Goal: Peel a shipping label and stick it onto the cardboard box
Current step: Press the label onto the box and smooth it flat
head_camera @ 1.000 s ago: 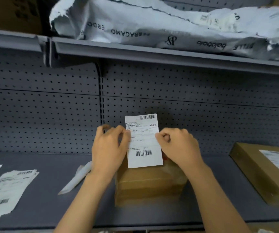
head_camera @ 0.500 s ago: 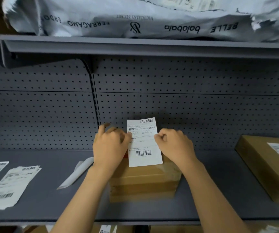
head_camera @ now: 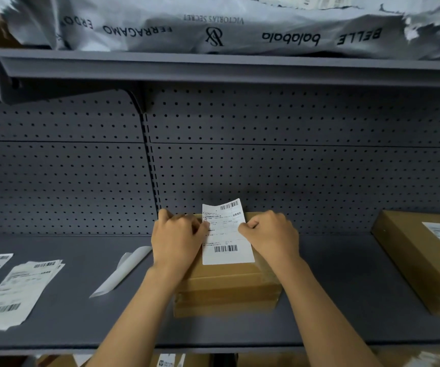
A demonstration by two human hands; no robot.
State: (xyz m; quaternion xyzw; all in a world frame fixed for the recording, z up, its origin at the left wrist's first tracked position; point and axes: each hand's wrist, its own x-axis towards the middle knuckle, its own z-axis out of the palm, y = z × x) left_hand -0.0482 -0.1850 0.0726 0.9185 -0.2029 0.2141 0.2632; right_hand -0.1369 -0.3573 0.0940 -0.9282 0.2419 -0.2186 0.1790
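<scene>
A white shipping label (head_camera: 227, 234) with two barcodes is held flat-ish over the top of a small brown cardboard box (head_camera: 227, 290) on the grey shelf. My left hand (head_camera: 176, 239) pinches the label's left edge and my right hand (head_camera: 272, 237) pinches its right edge. The label's lower end lies close to the box top; its upper end sticks up past the box's far edge. Whether it is touching the cardboard cannot be made out.
A peeled backing strip (head_camera: 123, 271) lies left of the box. A stack of labels (head_camera: 17, 292) sits at the far left of the grey shelf (head_camera: 332, 300). A second labelled box (head_camera: 420, 260) stands at the right. Grey mailer bags (head_camera: 213, 25) fill the upper shelf.
Both hands have lowered the label from an upright hold down toward the box top. The camera view has tilted slightly.
</scene>
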